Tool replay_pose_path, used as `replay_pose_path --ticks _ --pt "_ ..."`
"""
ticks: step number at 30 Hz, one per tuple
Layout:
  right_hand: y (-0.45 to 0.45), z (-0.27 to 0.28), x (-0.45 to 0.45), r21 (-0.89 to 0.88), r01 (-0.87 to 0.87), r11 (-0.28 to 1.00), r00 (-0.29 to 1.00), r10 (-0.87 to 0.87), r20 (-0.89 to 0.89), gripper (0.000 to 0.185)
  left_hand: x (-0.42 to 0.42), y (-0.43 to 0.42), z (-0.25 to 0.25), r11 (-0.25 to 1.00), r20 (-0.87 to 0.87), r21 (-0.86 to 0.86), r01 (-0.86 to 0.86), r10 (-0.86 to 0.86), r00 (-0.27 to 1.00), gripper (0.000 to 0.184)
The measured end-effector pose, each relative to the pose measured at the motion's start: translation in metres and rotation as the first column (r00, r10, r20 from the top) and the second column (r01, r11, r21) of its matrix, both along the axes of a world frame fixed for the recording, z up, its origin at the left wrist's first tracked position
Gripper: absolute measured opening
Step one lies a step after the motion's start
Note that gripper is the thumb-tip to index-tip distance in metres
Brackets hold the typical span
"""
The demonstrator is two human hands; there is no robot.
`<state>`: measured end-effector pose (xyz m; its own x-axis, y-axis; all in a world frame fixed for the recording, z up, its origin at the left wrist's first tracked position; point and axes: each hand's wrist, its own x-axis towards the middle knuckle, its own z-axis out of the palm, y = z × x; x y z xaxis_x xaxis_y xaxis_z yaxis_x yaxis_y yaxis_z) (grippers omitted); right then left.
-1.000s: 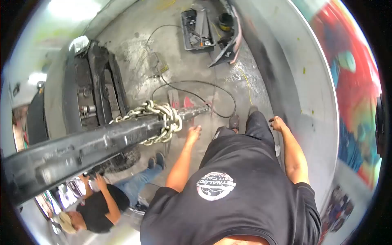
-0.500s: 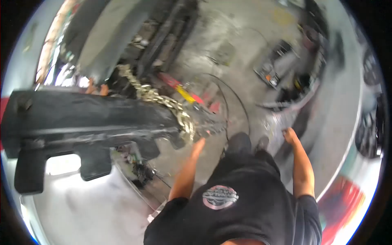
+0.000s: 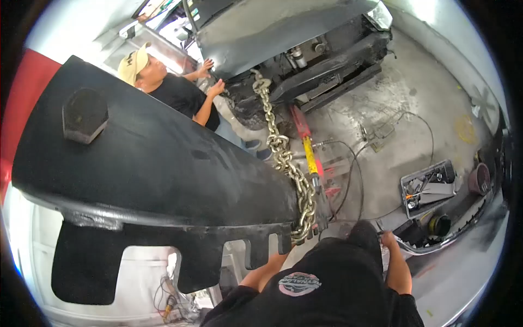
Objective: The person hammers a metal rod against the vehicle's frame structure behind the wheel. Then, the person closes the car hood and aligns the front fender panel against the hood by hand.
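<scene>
A heavy chain (image 3: 279,147) runs from the damaged vehicle front (image 3: 327,71) down to the end of a large black steel beam (image 3: 180,163). My left forearm (image 3: 267,272) reaches up under the beam's notched lower edge, near the chain's end; the left hand itself is mostly hidden there. My right hand (image 3: 388,240) is low at my right side, beside the edge of a detached bumper (image 3: 417,248). Its fingers are curled, and whatever they may hold is too small to make out. Beyond the chain stands a red and yellow hydraulic ram (image 3: 309,152).
A co-worker (image 3: 188,92) in a cap stands behind the beam, hands raised near the vehicle. A grey tool tray (image 3: 430,188) lies on the floor beside the bumper. Black hoses (image 3: 357,163) cross the floor near my feet. A large bolt head (image 3: 85,115) sticks out of the beam.
My view has swung, so the beam looms larger and the co-worker is in sight. My left hand has passed mostly behind the beam's edge; my right hand stays low with fingers curled.
</scene>
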<state>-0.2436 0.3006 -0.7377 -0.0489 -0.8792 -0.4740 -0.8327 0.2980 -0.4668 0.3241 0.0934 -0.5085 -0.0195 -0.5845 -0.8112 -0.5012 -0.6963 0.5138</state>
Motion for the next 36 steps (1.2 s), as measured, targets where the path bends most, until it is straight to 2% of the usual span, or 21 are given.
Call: replay_pose_path --ticks 1,2,5,8,11,14,15,16,17,18,19,21,22,24,26,27,28,30,32,35,36 --pt "-0.016 -0.018 -0.016 0.050 -0.110 0.993 0.993 0.112 -0.028 0.029 0.000 0.006 0.000 0.999 -0.001 0.007 -0.042 0.042 0.999 0.064" --pt "-0.027 -0.036 -0.025 0.061 0.451 0.890 0.820 -0.440 0.366 0.028 -0.004 0.009 0.000 0.997 -0.005 0.008 -0.078 0.078 0.997 0.064" --pt "-0.094 0.025 -0.062 -0.099 0.182 0.978 0.983 -0.182 0.017 0.029 -0.022 0.022 -0.012 0.987 -0.035 0.017 -0.158 0.159 0.987 0.065" --pt "-0.167 0.116 -0.091 0.070 0.056 0.996 0.996 -0.061 0.065 0.034 -0.048 0.029 -0.022 0.975 -0.065 0.013 -0.222 0.222 0.973 0.065" --pt "-0.213 0.080 -0.138 -0.072 -0.168 0.983 0.980 0.158 -0.120 0.045 -0.088 0.022 -0.030 0.961 -0.113 0.000 -0.276 0.274 0.955 0.066" --pt "-0.250 0.012 -0.195 -0.167 -0.196 0.966 0.978 0.179 -0.108 0.045 -0.133 0.016 -0.044 0.941 -0.160 -0.021 -0.337 0.329 0.931 0.066" --pt "-0.267 0.020 -0.201 -0.267 -0.171 0.948 0.985 0.155 -0.083 0.045 -0.146 0.017 -0.048 0.925 -0.197 -0.023 -0.379 0.367 0.909 0.067" --pt "-0.300 0.025 -0.232 0.054 -0.565 0.823 0.781 0.555 -0.285 0.042 -0.165 0.016 -0.048 0.905 -0.226 -0.034 -0.424 0.407 0.885 0.067" --pt "-0.306 0.007 -0.252 -0.075 -0.349 0.934 0.935 0.342 -0.091 0.041 -0.178 0.018 -0.053 0.873 -0.271 -0.032 -0.486 0.461 0.845 0.067" --pt "-0.306 -0.027 -0.270 -0.148 -0.090 0.985 0.985 0.110 0.134 0.041 -0.190 0.023 -0.054 0.837 -0.320 -0.023 -0.547 0.512 0.797 0.067" --pt "-0.303 -0.015 -0.286 -0.137 -0.024 0.990 0.979 0.051 0.195 0.040 -0.198 0.032 -0.053 0.780 -0.379 -0.003 -0.626 0.578 0.723 0.067" --pt "-0.295 0.014 -0.322 -0.121 -0.019 0.993 0.976 0.044 0.212 0.040 -0.205 0.037 -0.041 0.650 -0.450 0.065 -0.757 0.696 0.559 0.068" --pt "-0.283 0.018 -0.345 -0.140 -0.052 0.989 0.977 0.079 0.198 0.040 -0.225 0.026 -0.010 0.576 -0.367 0.065 -0.815 0.773 0.517 0.071" --pt "-0.254 0.018 -0.397 -0.258 -0.212 0.943 0.966 0.241 0.089 0.040 -0.259 0.008 0.047 0.639 -0.070 0.065 -0.766 0.769 0.635 0.074" --pt "-0.212 -0.004 -0.458 -0.428 -0.473 0.770 0.880 0.441 -0.177 0.040 -0.286 0.010 0.081 0.724 0.177 0.127 -0.678 0.656 0.734 0.074" --pt "-0.196 -0.012 -0.481 -0.134 -0.493 0.860 0.858 0.454 -0.240 0.034 -0.291 0.024 0.072 0.799 0.215 0.198 -0.568 0.530 0.820 0.072" --pt "-0.179 -0.017 -0.504 0.183 -0.486 0.855 0.797 0.519 -0.310 0.029 -0.296 0.035 0.061 0.857 0.216 0.268 -0.441 0.393 0.894 0.070" --pt "-0.169 0.016 -0.518 0.321 -0.154 0.934 0.976 0.195 -0.099 0.031 -0.316 0.045 0.026 0.917 0.158 0.336 -0.214 0.169 0.973 0.066" --pt "-0.180 0.049 -0.512 0.337 0.062 0.939 0.997 -0.076 0.026 0.032 -0.339 0.036 -0.024 0.956 0.096 0.289 -0.057 0.030 0.995 0.062" --pt "-0.212 0.078 -0.492 0.297 0.169 0.940 0.954 -0.231 0.190 0.035 -0.385 -0.026 -0.088 0.990 0.039 0.108 0.092 -0.096 0.995 0.056" --pt "-0.228 0.087 -0.486 0.273 0.168 0.947 0.943 -0.235 0.234 0.035 -0.405 -0.065 -0.075 0.985 0.003 0.062 0.164 -0.164 0.986 0.048"
